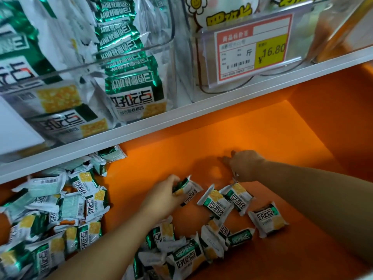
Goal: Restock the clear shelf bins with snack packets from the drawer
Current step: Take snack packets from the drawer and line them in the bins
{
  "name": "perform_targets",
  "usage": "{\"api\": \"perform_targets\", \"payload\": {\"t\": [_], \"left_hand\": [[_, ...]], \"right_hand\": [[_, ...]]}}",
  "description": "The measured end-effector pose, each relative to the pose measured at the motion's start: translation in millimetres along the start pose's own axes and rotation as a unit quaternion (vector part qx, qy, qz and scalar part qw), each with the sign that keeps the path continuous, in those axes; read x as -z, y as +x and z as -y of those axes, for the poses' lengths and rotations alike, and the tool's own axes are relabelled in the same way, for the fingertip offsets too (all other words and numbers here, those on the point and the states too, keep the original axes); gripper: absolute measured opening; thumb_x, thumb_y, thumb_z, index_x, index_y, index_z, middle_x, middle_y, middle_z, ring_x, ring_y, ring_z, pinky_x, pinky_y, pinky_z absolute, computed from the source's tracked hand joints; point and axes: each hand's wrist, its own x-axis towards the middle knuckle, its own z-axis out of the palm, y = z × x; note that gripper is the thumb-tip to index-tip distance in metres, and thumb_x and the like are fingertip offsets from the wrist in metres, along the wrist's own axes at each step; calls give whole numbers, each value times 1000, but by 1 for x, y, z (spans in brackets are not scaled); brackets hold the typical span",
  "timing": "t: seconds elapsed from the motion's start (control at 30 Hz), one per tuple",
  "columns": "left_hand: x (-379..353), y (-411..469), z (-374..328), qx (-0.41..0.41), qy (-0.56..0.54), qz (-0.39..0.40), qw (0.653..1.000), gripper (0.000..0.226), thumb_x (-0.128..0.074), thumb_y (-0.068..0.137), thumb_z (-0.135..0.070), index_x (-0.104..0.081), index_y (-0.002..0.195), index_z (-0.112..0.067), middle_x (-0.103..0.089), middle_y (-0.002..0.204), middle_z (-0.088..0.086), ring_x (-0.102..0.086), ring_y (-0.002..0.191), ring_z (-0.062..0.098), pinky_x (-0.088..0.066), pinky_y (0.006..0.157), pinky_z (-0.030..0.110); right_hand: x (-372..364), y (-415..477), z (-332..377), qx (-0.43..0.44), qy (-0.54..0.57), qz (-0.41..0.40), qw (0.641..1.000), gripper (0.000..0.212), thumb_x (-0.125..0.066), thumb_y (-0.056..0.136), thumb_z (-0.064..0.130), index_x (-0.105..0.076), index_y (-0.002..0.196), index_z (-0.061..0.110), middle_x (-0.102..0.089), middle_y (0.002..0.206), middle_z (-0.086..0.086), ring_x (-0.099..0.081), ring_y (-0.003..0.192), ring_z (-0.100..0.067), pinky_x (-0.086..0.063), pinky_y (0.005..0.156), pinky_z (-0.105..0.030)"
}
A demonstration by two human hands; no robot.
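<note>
Holding a snack packet (pixel 188 189) in curled fingers, the left hand (pixel 165 197) is at 8 o'clock of the right hand (pixel 245 165), whose fingers reach out wide.

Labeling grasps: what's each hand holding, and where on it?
Left hand grips a packet by its green end. Right hand holds nothing visible, fingers extended over the drawer.

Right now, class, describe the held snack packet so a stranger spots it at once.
Find the orange drawer below the white shelf. The left hand holds one green-and-white foil snack packet; it alone is in a grip, neighbours lie loose.
</note>
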Motion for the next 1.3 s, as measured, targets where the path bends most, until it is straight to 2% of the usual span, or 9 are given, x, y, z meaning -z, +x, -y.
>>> {"api": "perform_targets", "payload": {"t": [0.2, 0.3, 0.43, 0.53, 0.67, 0.77, 0.93, 1.17, 1.3], "left_hand": [[11, 6, 4, 90, -217, 31, 972, 44, -61, 90, -37, -49, 128, -20, -58, 130, 0, -60, 106, 14, -48, 92, 32], [11, 8, 6, 159, -406, 18, 900, 47, -62, 90, -23, -47, 133, -10, -68, 110, 7, -65, 96, 19, -52, 82, 34], [19, 7, 3, 167, -537, -11, 827, 24, -59, 91, -6, -53, 113, -11, -71, 89, 9, -67, 83, 21, -52, 72, 32], [23, 6, 2, 156, -565, -21, 810, 19, -59, 90, -7, -54, 107, -13, -70, 95, 11, -66, 90, 23, -52, 76, 33], [27, 7, 2, 132, -562, -30, 816, 26, -61, 89, -10, -55, 114, -15, -70, 101, 11, -66, 94, 23, -51, 77, 31], [33, 5, 0, 93, -488, -33, 867, 35, -63, 90, -16, -50, 121, -23, -67, 108, 4, -64, 98, 19, -50, 78, 27], [46, 5, -2, 40, -404, -96, 909, 44, -64, 89, -27, -48, 130, -28, -58, 122, 4, -58, 106, 14, -49, 77, 23], [50, -2, -7, -5, -381, -22, 924, 28, -41, 101, -22, -51, 112, -46, -60, 123, -5, -58, 110, 12, -48, 90, 27], [50, -6, -10, -9, -394, 22, 919, 48, -39, 86, -68, -51, 124, -40, -55, 130, -8, -58, 113, 12, -45, 101, 34]], "right_hand": [[44, -17, -9, 31, 334, -97, 937, 26, -64, 84, 23, -55, 105, 10, -57, 95, -11, -52, 88, -28, -47, 70, -36], [63, -23, -1, 60, 467, -103, 876, 23, -69, 77, 6, -50, 84, 17, -55, 84, -9, -46, 72, -22, -36, 59, -35], [78, -28, 17, 110, 623, -33, 774, 32, -77, 75, 5, -53, 89, 21, -62, 105, -3, -60, 101, -18, -52, 86, -33], [80, -29, 24, 121, 691, -18, 712, 15, -70, 84, 11, -56, 89, 12, -62, 108, -5, -63, 103, -22, -55, 87, -32], [82, -30, 25, 92, 638, -81, 760, 18, -67, 85, 5, -54, 95, 11, -60, 94, -3, -65, 81, -17, -54, 63, -19], [91, -30, 22, 98, 581, -114, 800, 39, -74, 79, 7, -46, 104, 19, -53, 106, 3, -64, 92, -19, -53, 66, -24], [103, -35, 16, 142, 612, -78, 774, 34, -69, 80, -3, -50, 100, 16, -65, 71, 13, -61, 60, 0, -44, 53, -20], [97, -36, 24, 146, 566, -91, 806, 42, -76, 78, 7, -55, 111, 24, -60, 104, 5, -66, 95, -16, -58, 72, -29], [95, -34, 31, 161, 546, -105, 815, 45, -78, 75, 4, -55, 111, 20, -64, 100, -2, -65, 88, -14, -56, 71, -28]]}}
